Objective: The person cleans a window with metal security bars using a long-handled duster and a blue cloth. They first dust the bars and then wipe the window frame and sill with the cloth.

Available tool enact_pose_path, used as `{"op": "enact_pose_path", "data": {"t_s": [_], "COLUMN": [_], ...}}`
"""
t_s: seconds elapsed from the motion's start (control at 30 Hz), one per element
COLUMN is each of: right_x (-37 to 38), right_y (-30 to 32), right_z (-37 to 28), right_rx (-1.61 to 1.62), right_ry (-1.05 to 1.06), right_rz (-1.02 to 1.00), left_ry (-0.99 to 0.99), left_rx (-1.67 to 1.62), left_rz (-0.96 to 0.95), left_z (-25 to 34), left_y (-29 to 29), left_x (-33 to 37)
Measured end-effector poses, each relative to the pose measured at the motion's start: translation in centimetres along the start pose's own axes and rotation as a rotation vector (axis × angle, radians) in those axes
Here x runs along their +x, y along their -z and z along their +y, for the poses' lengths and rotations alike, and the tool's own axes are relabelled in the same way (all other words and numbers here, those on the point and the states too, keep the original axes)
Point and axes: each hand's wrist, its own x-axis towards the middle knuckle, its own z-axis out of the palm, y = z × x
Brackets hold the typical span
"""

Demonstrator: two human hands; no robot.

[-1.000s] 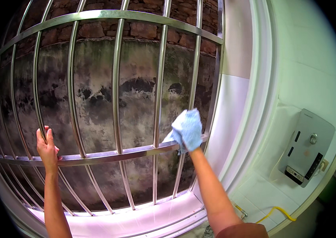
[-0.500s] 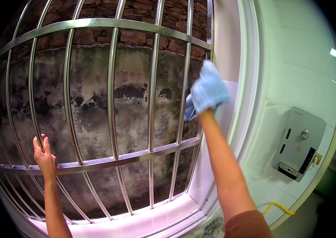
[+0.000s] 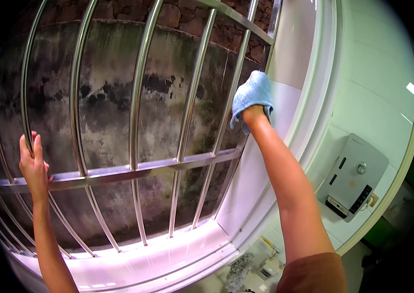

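My left hand (image 3: 35,166) is closed round an upright metal bar (image 3: 24,93) of a window grille, just above its lower crossbar (image 3: 104,177). A light blue cloth (image 3: 254,90) is draped over my right hand (image 3: 254,115), hiding the fingers; only the wrist and base of the hand show. The cloth is held up near the grille's rightmost bars, beside the white inner side of the window opening (image 3: 285,110). Whether it presses on a bar or on that wall I cannot tell.
Behind the grille stands a stained grey wall (image 3: 111,136) with rough brick above. The pinkish-white sill (image 3: 143,261) runs below. On the white tiled wall at right hangs a grey box-shaped appliance (image 3: 356,176). A grey fluffy thing (image 3: 238,271) is low down beside the sill.
The view has shifted and tilted. The cloth, blurred before, is now sharper and closer round my right hand, still near the right side. My left hand keeps its hold on the bar.
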Motion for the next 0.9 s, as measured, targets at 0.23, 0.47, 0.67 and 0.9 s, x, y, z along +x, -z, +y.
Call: {"op": "enact_pose_path", "data": {"t_s": [0.23,0.47,0.67,0.9], "right_x": [-12.2,-15.3,-7.3,1.1], "right_y": [0.3,0.6,5.5,6.7], "right_z": [0.1,1.9,1.5,5.5], "right_rx": [0.368,0.462,-0.202,-0.325], "right_ry": [-0.053,0.123,0.365,0.160], "right_rz": [-0.114,-0.312,-0.091,0.061], "left_ry": [0.043,0.029,-0.003,0.045], "left_rx": [0.013,0.044,0.036,0.055], "left_rz": [-0.027,-0.023,-0.030,-0.018], "left_z": [0.5,0.6,0.2,0.5], "left_y": [-0.7,-1.0,-0.5,-0.2], "left_x": [-0.4,-0.4,-0.2,-0.3]}}
